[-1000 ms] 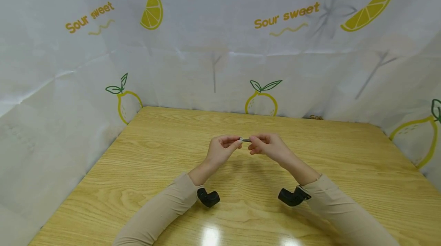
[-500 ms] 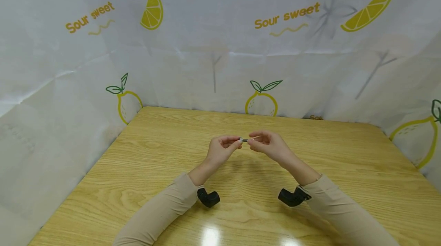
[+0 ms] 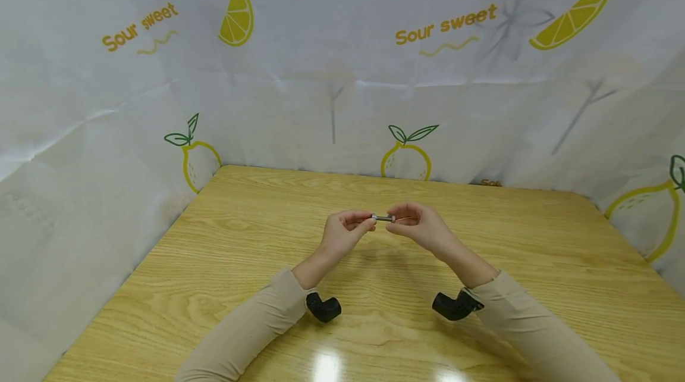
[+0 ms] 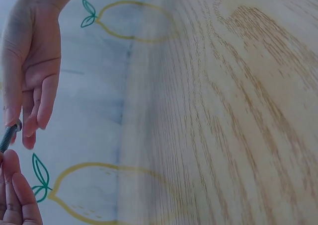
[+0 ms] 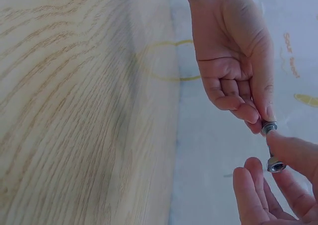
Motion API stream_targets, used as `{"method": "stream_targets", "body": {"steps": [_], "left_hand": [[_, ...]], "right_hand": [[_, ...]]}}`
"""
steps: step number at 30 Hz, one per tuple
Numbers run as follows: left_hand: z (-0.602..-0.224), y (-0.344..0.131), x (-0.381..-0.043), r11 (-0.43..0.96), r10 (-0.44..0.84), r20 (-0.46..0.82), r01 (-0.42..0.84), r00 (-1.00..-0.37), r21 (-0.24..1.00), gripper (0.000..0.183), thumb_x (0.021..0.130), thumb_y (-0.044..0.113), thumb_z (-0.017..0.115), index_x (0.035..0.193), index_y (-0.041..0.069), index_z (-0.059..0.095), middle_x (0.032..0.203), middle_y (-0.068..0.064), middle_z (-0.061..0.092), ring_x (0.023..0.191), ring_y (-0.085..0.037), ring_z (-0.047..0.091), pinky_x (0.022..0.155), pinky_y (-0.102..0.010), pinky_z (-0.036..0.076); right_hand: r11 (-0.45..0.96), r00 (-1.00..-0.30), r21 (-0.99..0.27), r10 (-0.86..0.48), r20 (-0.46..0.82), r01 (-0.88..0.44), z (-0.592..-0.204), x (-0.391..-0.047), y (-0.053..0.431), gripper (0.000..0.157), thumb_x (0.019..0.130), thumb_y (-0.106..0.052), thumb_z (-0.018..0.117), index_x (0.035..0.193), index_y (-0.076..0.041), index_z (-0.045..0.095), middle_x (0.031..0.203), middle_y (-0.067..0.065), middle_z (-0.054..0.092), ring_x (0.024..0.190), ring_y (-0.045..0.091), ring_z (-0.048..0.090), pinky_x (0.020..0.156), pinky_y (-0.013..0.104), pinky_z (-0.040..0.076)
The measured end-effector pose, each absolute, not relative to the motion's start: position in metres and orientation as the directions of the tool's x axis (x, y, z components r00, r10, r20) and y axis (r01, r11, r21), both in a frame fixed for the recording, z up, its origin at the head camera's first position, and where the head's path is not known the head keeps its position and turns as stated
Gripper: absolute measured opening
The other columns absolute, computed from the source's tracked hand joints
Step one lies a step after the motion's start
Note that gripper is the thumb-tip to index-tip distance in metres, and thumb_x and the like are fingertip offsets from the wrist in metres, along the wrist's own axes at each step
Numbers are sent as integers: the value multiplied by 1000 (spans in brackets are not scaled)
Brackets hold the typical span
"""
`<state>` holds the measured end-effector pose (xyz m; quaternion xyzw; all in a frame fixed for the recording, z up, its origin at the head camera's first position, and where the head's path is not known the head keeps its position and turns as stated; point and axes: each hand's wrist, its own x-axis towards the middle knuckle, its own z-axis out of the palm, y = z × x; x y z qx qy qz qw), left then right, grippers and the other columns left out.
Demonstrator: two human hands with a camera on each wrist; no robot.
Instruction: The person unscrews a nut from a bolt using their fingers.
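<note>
My left hand [image 3: 341, 233] pinches one end of a small metal bolt [image 3: 383, 218] between thumb and fingers, above the middle of the wooden table. The bolt lies roughly level, and its thread shows in the left wrist view. A silvery nut [image 5: 276, 165] sits on its other end. Around that end is my right hand [image 3: 424, 230], thumb and forefinger spread, with the nut visible between them. In the right wrist view the right thumb [image 5: 293, 150] passes in front of the bolt shaft. Whether a right fingertip touches the nut cannot be made out.
The wooden table [image 3: 257, 287] spreads under both arms. Behind it hangs a pale cloth [image 3: 299, 126] printed with lemons and words. Black curved mounts [image 3: 323, 307] are strapped at both wrists, over beige sleeves.
The right thumb and forefinger have shifted and parted, uncovering the nut end of the bolt that they covered earlier. My left hand has kept its place and its pinch.
</note>
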<state>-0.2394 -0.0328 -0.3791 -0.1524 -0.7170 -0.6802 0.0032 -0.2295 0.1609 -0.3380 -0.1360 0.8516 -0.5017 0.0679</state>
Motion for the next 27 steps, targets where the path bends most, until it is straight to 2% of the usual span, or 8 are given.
{"method": "stream_targets", "body": {"steps": [4, 9, 13, 17, 23, 27], "left_hand": [[-378, -33, -239, 26, 211, 218, 228, -953, 973, 24, 89, 12, 64, 108, -3, 67, 99, -24, 68, 87, -26, 69, 86, -49, 52], [-377, -32, -237, 29, 200, 228, 238, -953, 971, 24, 89, 12, 64, 107, -3, 68, 97, -23, 69, 87, -27, 69, 84, -48, 53], [-376, -32, -237, 21, 201, 222, 231, -954, 973, 23, 88, 11, 64, 107, -3, 68, 98, -24, 68, 87, -27, 69, 86, -50, 51], [-377, -32, -237, 19, 202, 220, 229, -954, 973, 24, 88, 10, 64, 108, -3, 67, 98, -24, 68, 86, -25, 70, 86, -50, 52], [-376, -32, -237, 25, 201, 223, 233, -954, 972, 24, 88, 10, 64, 107, -4, 67, 98, -24, 68, 87, -27, 69, 85, -46, 53], [-376, -32, -237, 26, 199, 214, 223, -956, 974, 24, 88, 11, 64, 107, -3, 68, 98, -24, 69, 88, -29, 69, 84, -48, 52]], "right_hand": [[418, -942, -898, -334, -14, -135, -337, -230, 161, 49, 92, -29, 60, 128, 3, 50, 119, 28, 58, 104, 34, 63, 88, 43, 53], [399, -940, -912, -337, -55, -90, -337, -231, 160, 48, 97, -30, 50, 122, 11, 52, 105, 26, 64, 90, 25, 68, 83, 37, 56], [406, -947, -906, -320, -20, -118, -338, -231, 161, 38, 94, -23, 57, 118, 7, 56, 105, 20, 65, 90, 20, 67, 86, 41, 54], [390, -944, -907, -329, 22, -157, -339, -231, 163, 34, 90, -17, 63, 116, 5, 56, 108, 20, 62, 93, 24, 67, 88, 45, 53], [366, -939, -918, -344, 23, -157, -340, -231, 164, 44, 90, -20, 64, 124, 5, 52, 114, 24, 59, 95, 24, 66, 89, 44, 53], [367, -938, -922, -347, -11, -125, -338, -233, 163, 48, 94, -28, 57, 126, 7, 51, 112, 29, 60, 92, 24, 67, 85, 41, 55]]}}
